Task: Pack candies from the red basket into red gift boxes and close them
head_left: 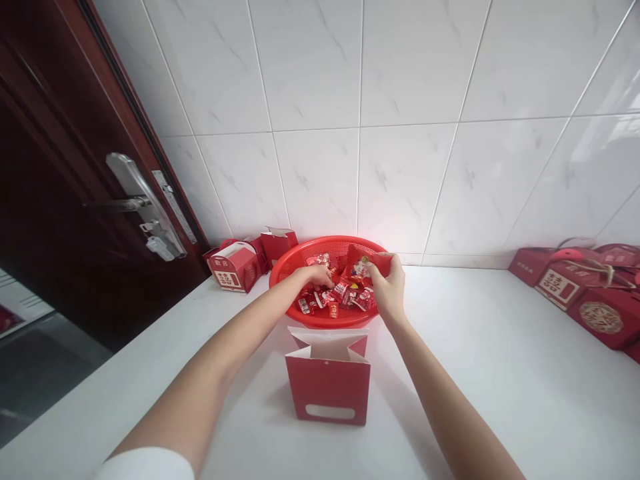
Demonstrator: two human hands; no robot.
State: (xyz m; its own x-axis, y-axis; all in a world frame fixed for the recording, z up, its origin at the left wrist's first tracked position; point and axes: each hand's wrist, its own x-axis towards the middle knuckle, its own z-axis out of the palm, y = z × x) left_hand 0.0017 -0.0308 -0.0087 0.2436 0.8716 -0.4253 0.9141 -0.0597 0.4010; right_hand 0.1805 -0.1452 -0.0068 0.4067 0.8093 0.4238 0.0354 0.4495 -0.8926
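A red plastic basket (283,268) on the white table holds many small red-wrapped candies (340,291). My left hand (317,275) reaches into it from the left, fingers curled down among the candies; whatever they grip is hidden. At the basket's right side, my right hand (390,285) pinches a larger red snack packet (358,263) with a cartoon print between thumb and fingers. In front of the basket a red paper gift box (327,387) stands upright with its top open and a pale window low on its front. Its inside bottom is out of sight.
Red gift boxes (235,268) stand at the back left, one of them with its top open (278,244). More red boxes (575,293) sit at the right edge. A tiled wall (315,173) closes the back, and a dark door (65,147) is at the left.
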